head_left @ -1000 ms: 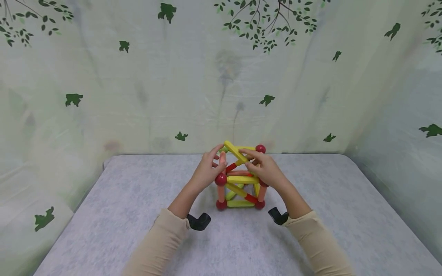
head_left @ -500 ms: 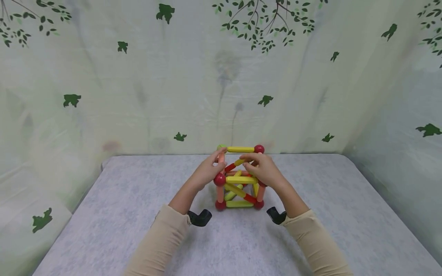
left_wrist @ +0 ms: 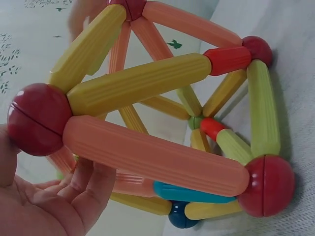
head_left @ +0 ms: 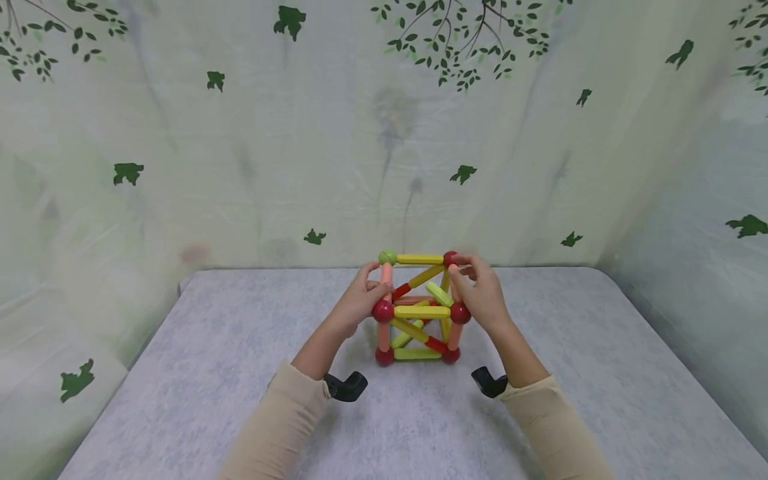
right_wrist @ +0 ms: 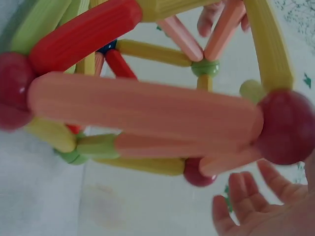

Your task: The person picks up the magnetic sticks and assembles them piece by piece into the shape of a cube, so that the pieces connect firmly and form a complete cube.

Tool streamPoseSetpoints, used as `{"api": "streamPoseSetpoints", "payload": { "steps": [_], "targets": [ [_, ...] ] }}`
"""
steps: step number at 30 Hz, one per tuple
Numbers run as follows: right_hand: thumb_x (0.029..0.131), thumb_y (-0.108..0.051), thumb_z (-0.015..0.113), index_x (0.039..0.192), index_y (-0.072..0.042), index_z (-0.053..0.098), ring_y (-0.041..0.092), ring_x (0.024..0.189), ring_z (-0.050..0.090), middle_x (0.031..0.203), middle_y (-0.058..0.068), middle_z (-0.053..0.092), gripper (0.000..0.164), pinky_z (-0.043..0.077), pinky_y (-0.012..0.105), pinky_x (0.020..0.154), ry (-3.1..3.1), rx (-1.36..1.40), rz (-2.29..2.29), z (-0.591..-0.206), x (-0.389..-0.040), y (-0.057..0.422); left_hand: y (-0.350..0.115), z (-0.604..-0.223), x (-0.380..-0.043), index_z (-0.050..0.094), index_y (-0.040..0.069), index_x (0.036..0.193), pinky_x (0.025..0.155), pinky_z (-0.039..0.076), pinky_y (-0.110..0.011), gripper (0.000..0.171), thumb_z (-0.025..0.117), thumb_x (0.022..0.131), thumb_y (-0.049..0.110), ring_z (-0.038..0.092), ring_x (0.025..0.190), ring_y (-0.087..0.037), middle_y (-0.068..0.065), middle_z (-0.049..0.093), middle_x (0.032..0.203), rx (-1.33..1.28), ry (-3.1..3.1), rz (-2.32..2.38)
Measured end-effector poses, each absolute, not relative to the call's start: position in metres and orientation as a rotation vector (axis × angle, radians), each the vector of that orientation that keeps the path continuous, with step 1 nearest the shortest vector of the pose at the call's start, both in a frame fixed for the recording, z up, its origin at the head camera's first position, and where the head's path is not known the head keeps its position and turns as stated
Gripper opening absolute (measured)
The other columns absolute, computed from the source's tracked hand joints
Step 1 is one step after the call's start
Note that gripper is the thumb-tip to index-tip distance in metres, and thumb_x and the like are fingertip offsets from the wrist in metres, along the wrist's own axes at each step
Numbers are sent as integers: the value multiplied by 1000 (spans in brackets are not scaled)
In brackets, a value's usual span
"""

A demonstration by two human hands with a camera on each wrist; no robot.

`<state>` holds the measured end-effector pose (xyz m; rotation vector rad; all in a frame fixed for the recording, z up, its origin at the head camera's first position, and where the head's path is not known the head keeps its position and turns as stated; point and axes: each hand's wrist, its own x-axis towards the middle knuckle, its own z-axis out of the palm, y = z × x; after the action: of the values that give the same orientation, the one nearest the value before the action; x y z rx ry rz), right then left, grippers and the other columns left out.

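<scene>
A cube-like frame of magnetic building sticks and balls (head_left: 423,312) stands on the table. Its sticks are yellow, salmon, red and light green, and most balls are red. My left hand (head_left: 357,300) holds the frame's upper left side, with the thumb by the front red ball (left_wrist: 39,119) and curled fingers at the salmon stick behind it. On the opposite side, my right hand (head_left: 485,295) has loosely bent fingers near the upper right salmon stick and rear red ball; whether they touch is unclear. A light green stick (head_left: 440,293) slants inward near the front right ball.
The grey table (head_left: 228,373) spreads around the frame. Behind it hangs a leaf-patterned cloth (head_left: 270,133). Black wrist mounts (head_left: 347,387) sit at both cuffs. A blue stick (left_wrist: 194,192) and a dark blue ball (left_wrist: 183,214) lie lower in the frame.
A yellow stick that my right hand held above the frame is out of the fingers. The right hand has moved rightward to the frame's right side. My left hand stays in place.
</scene>
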<state>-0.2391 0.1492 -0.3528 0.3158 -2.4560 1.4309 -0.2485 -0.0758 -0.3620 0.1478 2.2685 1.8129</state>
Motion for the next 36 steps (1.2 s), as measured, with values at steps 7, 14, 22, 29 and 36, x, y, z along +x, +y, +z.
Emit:
{"api": "streamPoseSetpoints", "payload": {
  "steps": [7,14,22,29,36],
  "targets": [
    [90,-33,53,134,-12,33,28,93,50,113,14,46,53,49,36,74,-2588,129,1701,-363,-236,164,-74,-369,-247,26,19,138,81,47,-37,51,48,93,30,60,89,-20,-15,56,108,147,2145,1908],
    [91,-32,51,137,-9,27,22,84,55,93,14,56,56,38,44,90,-2544,75,1954,-368,-240,168,-76,-376,-247,31,21,136,82,47,-38,50,48,92,36,59,92,-22,-12,57,107,120,2158,1931],
    [92,-38,47,135,-11,32,27,104,49,117,17,51,53,30,50,96,-2493,21,2073,-380,-243,169,-87,-417,-257,43,7,124,74,50,-33,34,46,94,25,54,91,-24,-13,52,110,-115,2292,1775],
    [89,-44,49,134,-16,32,27,107,50,129,17,44,55,38,48,91,-2458,52,2167,-384,-242,169,-80,-439,-264,36,8,130,67,50,-31,58,66,81,13,58,79,-24,-13,54,101,-150,2199,1729],
    [90,-35,52,135,-12,28,25,100,55,128,22,43,55,43,41,87,-2343,89,2306,-386,-240,168,-77,-439,-263,35,5,132,62,52,-33,56,62,84,8,58,76,-24,-15,56,98,-219,2133,1756]
  ]
}}
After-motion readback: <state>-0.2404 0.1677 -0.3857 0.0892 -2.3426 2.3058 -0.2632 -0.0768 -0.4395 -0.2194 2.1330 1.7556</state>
